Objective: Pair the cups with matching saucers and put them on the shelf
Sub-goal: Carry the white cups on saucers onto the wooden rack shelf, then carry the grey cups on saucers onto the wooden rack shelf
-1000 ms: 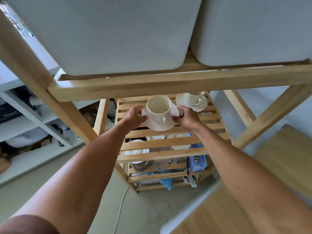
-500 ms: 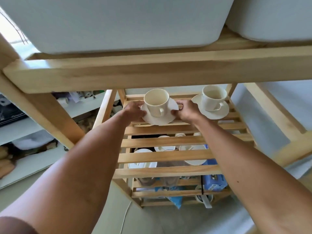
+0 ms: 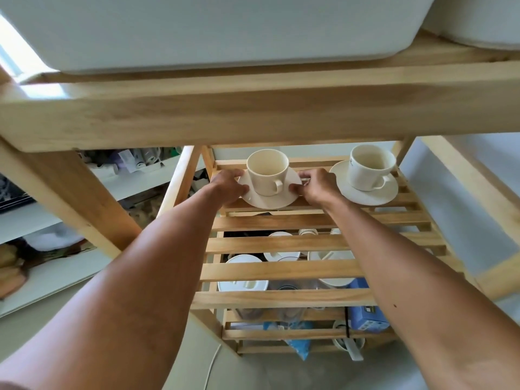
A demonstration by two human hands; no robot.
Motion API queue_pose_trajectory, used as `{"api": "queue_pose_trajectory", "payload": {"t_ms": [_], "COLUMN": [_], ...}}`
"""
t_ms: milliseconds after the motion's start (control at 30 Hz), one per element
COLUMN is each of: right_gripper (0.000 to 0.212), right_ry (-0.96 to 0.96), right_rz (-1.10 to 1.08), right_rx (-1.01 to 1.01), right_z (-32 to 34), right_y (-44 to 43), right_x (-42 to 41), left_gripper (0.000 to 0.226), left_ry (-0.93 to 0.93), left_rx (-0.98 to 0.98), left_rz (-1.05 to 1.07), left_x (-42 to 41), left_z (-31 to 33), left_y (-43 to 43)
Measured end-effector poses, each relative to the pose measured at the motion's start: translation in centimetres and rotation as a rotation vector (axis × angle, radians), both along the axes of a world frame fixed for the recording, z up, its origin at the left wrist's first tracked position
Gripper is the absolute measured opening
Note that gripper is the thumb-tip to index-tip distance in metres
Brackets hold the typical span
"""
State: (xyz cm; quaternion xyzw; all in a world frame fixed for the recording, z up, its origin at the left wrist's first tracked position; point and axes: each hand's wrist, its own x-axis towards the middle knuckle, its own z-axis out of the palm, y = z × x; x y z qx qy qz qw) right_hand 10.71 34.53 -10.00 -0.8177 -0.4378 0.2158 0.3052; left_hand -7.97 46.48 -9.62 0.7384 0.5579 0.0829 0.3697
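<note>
Presently I have both hands at the slatted wooden shelf point(image 3: 323, 218). My left hand point(image 3: 229, 185) pinches the left edge of a cream saucer point(image 3: 270, 198), fingers curled over the rim; my right hand point(image 3: 316, 187) pinches the opposite edge in the same manner. Between the two hands, a cream cup point(image 3: 267, 171) stands upright on that saucer, handle turned toward me. The saucer sits at the shelf slats; whether it rests fully on them I cannot tell. Just right of my right hand, a second cup point(image 3: 370, 167) stands upright on a second saucer point(image 3: 364, 192) on the same shelf, apart from the first pair. Below my hands, seen through the slats, more white crockery point(image 3: 243, 284) lies on a lower tier. Above my hands, a white bin point(image 3: 197, 32) sits on the upper tier.
</note>
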Motion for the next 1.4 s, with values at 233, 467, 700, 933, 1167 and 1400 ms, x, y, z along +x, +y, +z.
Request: {"api": "queue_pose_trajectory", "payload": {"t_ms": [233, 467, 700, 933, 1167, 1400], "right_gripper": [0.046, 0.069, 0.067, 0.065, 0.065, 0.062], "right_ry": [0.015, -0.016, -0.041, -0.067, -0.016, -0.035], "right_rz": [-0.038, 0.032, 0.088, 0.062, -0.048, -0.222], "right_rx": [0.012, -0.058, -0.022, -0.027, 0.042, 0.039], "right_z": [0.1, 2.1, 6.3, 12.6, 19.0, 22.6], "right_y": [-1.1, -6.8, -15.6, -26.1, -37.1, -46.8], "right_x": [-0.5, -1.2, -3.2, -3.9, -3.0, -1.1], "left_gripper": [0.07, 0.063, 0.058, 0.051, 0.048, 0.048], "left_ry": [0.028, -0.061, -0.07, -0.068, -0.276, -0.301], "left_rx": [0.08, 0.174, 0.161, 0.212, 0.161, 0.108], "left_rz": [0.101, 0.122, -0.01, -0.201, -0.345, -0.549], "left_x": [-0.6, -2.4, -4.3, -4.5, -2.2, 2.0], "left_z": [0.3, 1.8, 6.3, 12.0, 17.8, 20.1], "left_y": [-1.5, -6.4, -13.1, -21.0, -29.9, -37.4]}}
